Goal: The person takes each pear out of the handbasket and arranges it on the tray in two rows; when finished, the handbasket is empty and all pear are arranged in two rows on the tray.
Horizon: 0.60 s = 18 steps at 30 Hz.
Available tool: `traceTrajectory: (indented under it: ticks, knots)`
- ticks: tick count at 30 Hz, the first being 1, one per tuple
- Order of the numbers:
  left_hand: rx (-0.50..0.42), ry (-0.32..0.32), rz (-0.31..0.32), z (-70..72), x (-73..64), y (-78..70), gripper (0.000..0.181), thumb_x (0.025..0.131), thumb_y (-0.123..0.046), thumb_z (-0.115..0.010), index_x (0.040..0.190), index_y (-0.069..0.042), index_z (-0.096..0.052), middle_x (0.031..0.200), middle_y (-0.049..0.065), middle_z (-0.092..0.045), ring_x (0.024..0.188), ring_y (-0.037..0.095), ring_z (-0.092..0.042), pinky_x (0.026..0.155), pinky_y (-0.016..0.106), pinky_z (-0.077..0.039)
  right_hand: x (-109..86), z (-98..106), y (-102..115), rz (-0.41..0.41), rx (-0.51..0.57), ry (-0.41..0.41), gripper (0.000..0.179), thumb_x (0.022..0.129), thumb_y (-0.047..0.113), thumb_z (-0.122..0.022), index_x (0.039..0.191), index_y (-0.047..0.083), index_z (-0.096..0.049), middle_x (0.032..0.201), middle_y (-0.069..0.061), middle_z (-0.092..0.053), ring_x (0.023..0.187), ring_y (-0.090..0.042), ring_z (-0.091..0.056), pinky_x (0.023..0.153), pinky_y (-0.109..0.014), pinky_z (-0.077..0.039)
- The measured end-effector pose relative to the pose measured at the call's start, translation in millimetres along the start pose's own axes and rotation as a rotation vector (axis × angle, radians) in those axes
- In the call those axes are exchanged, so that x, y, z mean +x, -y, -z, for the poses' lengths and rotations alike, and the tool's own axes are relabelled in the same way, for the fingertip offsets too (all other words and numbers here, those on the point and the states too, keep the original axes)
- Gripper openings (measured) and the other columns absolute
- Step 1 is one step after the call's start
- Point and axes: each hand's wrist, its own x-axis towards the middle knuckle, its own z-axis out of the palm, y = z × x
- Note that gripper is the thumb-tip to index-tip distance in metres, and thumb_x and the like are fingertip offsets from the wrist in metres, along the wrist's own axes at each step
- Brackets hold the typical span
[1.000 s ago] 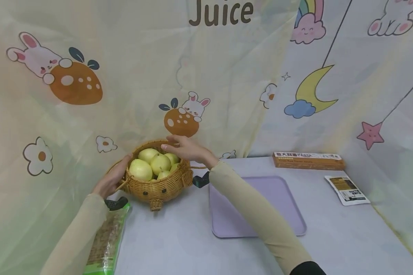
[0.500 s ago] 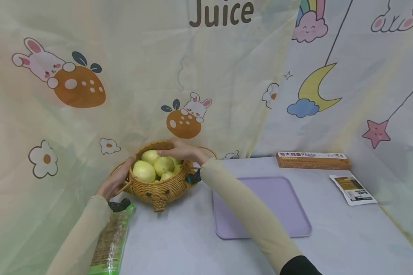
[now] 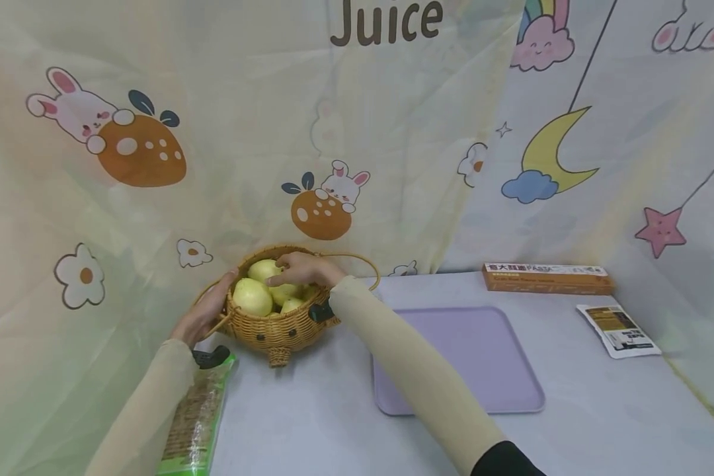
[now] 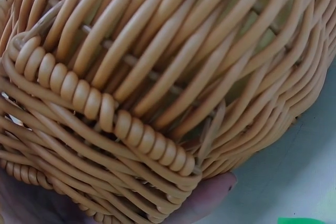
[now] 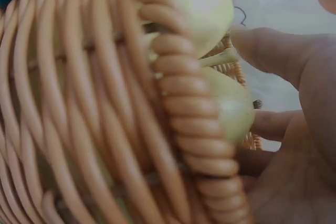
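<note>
A wicker basket [image 3: 285, 332] with an animal face and looped handles holds several yellow-green pears [image 3: 253, 297]. My left hand [image 3: 205, 311] grips the basket's left side; in the left wrist view a fingertip [image 4: 212, 192] shows below the woven ear [image 4: 100, 145], and the rest is mostly hidden. My right hand [image 3: 305, 268] reaches over the right rim with its fingers bent down among the pears. In the right wrist view its thumb [image 5: 273, 51] is extended above a pear [image 5: 228, 103], and other fingers pass behind that pear. Whether they press on it is hard to see.
Right of the basket lies a lilac tray [image 3: 470, 357], partly under my right forearm. A brown pasta box [image 3: 547, 283] lies against the back wall, with a white pouch [image 3: 619, 332] nearer. A green-edged packet [image 3: 196, 416] lies beneath my left forearm.
My right hand has moved left and down from above the rim to among the pears. The right handle loop now shows behind it. My left hand has stayed on the basket.
</note>
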Motion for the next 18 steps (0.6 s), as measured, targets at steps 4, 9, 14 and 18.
traceTrajectory:
  ticks: [4,9,14,18]
  knots:
    - [-0.018,0.016,-0.012,-1.0,0.6,0.2,0.095,0.106,-0.074,-0.022,0.172,-0.009,-0.002,0.161,0.028,-0.027,0.136,0.034,-0.040,0.102,0.040,-0.048,3.1,-2.1,-1.8,0.026,-0.073,-0.010,0.071,0.103,0.047,-0.067,0.161,0.011,-0.046,0.168,-0.006,-0.044,0.153,-0.022,-0.042,0.122,-0.038,-0.040]
    - [-0.032,0.026,-0.006,-0.9,0.7,0.3,0.090,0.108,-0.071,-0.020,0.172,-0.012,0.002,0.171,0.030,-0.011,0.147,0.039,-0.028,0.115,0.053,-0.039,3.9,-3.1,-2.3,0.044,-0.140,-0.010,0.067,0.104,0.042,-0.068,0.160,0.013,-0.047,0.168,-0.007,-0.043,0.153,-0.024,-0.043,0.122,-0.039,-0.041]
    - [-0.024,0.020,-0.006,-1.7,1.2,1.0,0.091,0.107,-0.072,-0.019,0.172,-0.011,0.002,0.170,0.030,-0.013,0.144,0.039,-0.031,0.113,0.050,-0.041,5.3,-5.6,0.3,0.029,-0.240,-0.017,0.067,0.102,0.039,-0.072,0.159,0.014,-0.049,0.169,-0.006,-0.042,0.154,-0.024,-0.043,0.121,-0.036,-0.042]
    - [-0.030,0.012,-0.010,-3.1,0.9,-0.5,0.090,0.108,-0.071,-0.019,0.172,-0.011,0.002,0.173,0.029,-0.009,0.151,0.041,-0.024,0.123,0.057,-0.032,5.9,-7.4,2.6,0.025,-0.298,-0.044,0.069,0.099,0.039,-0.076,0.158,0.013,-0.051,0.169,-0.006,-0.043,0.153,-0.025,-0.044,0.121,-0.035,-0.042]
